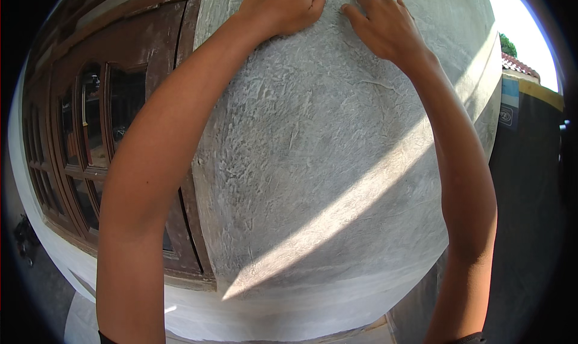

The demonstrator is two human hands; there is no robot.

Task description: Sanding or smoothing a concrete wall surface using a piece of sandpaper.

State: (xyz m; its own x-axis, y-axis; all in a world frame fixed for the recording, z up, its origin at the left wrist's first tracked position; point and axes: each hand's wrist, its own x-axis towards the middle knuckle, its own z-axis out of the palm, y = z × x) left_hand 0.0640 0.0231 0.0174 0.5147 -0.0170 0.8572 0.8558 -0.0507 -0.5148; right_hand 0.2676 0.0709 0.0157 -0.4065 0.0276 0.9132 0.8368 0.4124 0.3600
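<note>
A rough grey plastered wall (316, 141) fills the view before me, with both my arms raised along it. My left hand (289, 5) is at the top edge, close against the plaster. Its fingers are curled and partly cut off by the frame, so whether it holds anything is hidden. To its right, my right hand (384, 25) lies against the wall, thumb and fingers apart, with some fingertips near or past the top edge. I see nothing in it.
Brown wooden windows (104, 118) with glass panes sit in a frame at the left. A band of sunlight (334, 208) slants across the plaster. At the right stands a dark panel (528, 163) with a yellow top edge, and a tiled roof (519, 67) shows beyond.
</note>
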